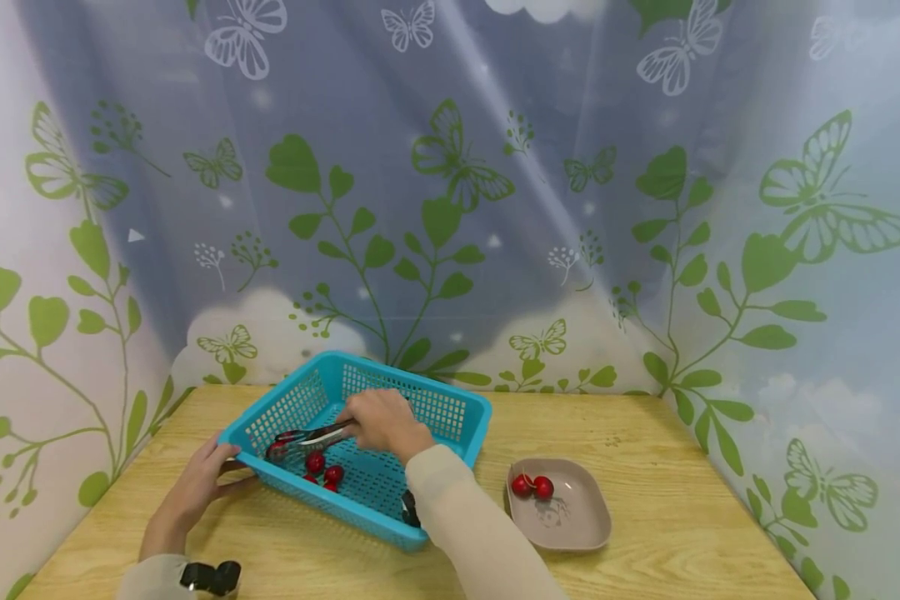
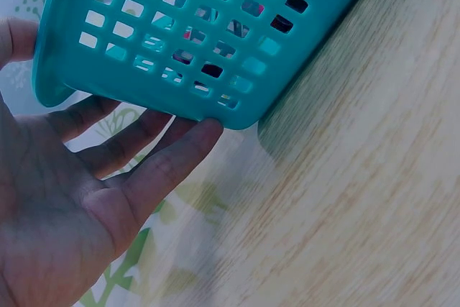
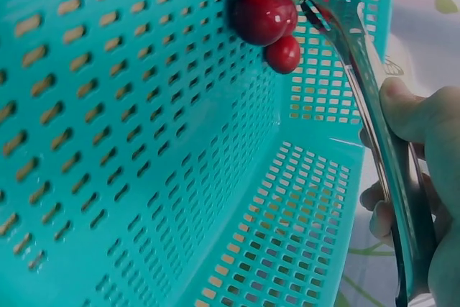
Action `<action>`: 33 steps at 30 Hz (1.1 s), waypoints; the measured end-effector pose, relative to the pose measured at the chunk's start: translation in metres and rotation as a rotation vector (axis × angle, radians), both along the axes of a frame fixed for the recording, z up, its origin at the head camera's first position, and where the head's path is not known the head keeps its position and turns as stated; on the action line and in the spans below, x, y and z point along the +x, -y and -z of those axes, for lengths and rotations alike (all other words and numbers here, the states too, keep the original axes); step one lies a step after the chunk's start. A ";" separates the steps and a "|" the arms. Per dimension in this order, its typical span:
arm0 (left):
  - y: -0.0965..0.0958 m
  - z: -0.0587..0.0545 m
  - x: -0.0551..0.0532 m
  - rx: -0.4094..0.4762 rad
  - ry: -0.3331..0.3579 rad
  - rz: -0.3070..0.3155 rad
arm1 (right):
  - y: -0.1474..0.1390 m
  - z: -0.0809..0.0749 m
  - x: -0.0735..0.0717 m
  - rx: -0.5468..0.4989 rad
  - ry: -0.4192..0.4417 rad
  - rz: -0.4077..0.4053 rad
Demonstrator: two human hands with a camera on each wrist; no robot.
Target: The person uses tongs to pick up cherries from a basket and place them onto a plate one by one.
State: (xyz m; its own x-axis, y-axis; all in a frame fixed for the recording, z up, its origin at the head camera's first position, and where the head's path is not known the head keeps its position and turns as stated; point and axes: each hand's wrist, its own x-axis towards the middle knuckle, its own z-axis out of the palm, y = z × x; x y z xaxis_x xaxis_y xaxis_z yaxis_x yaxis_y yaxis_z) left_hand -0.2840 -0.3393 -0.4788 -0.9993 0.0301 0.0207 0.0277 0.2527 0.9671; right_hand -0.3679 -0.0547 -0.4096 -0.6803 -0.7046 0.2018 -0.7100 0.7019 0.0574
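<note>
A blue plastic basket [image 1: 378,525] with perforated walls stands on the wooden table. At its left corner my left hand [image 1: 195,487] holds it, thumb at the rim and fingers against the outside [image 2: 79,192]. Reaching over the basket, my right hand [image 1: 384,423] grips metal tongs [image 3: 384,127]. The tong tips point down at the basket's left end, where a red cherry [image 1: 276,451] shows at them; whether they pinch it I cannot tell. Several more red cherries [image 1: 315,462] lie close by on the basket floor [image 3: 129,177].
Right of the basket, a beige-pink square bowl [image 1: 577,521] holds two red cherries [image 1: 543,487] with stems. The wooden table [image 1: 667,500] meets a curtain [image 1: 540,275] printed with butterflies and leaves at its back and sides.
</note>
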 end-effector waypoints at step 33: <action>0.001 -0.002 -0.001 0.004 0.032 -0.004 | -0.054 -0.065 0.016 -0.206 -0.239 -0.175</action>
